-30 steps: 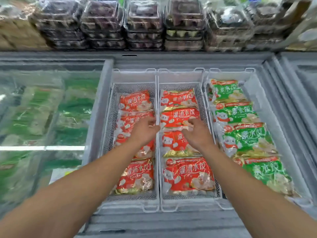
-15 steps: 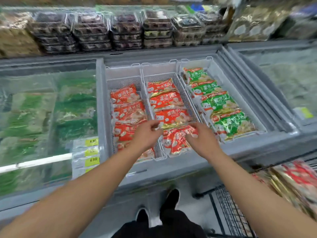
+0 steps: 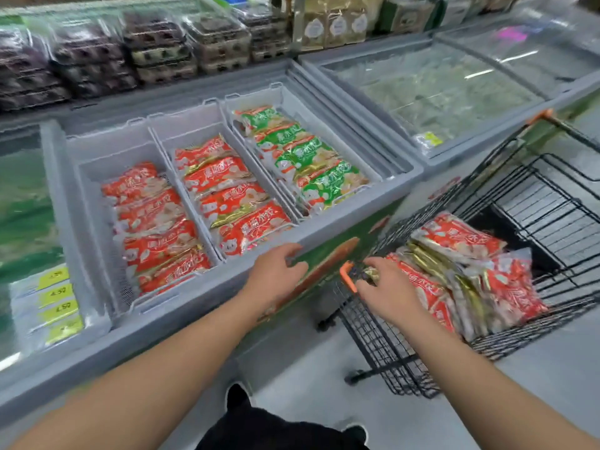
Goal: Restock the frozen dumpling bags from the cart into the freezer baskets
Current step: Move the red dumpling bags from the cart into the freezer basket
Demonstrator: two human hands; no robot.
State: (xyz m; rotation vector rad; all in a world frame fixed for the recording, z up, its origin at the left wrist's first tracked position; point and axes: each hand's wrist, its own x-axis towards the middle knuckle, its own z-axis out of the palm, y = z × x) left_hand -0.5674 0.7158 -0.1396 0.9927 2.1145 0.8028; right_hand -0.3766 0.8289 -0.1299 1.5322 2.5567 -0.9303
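Three grey freezer baskets sit side by side in the open freezer. The left basket (image 3: pixel 107 157) and the middle basket (image 3: pixel 191 128) hold rows of red dumpling bags (image 3: pixel 233 203). Green dumpling bags (image 3: pixel 311 164) fill the right basket (image 3: pixel 311 102). To the right stands a black wire cart (image 3: pixel 552 203) with a pile of red dumpling bags (image 3: pixel 461 251) in its near corner. My left hand (image 3: pixel 276 274) hovers at the freezer's front edge, fingers loosely curled, holding nothing. My right hand (image 3: pixel 386 290) reaches over the cart's orange-capped corner, fingertips at the near edge of the pile.
A closed glass lid with yellow price labels (image 3: pixel 55 300) covers the freezer's left part. A second lidded freezer (image 3: pixel 438 89) stands at the right, behind the cart. Clear cartons (image 3: pixel 156 53) line the shelf behind. My black shoes (image 3: pixel 237 397) are on the grey floor below.
Both hands have drawn back out of the middle basket. My view and right hand have swung right to the cart, and the left hand now hangs at the freezer's front edge.
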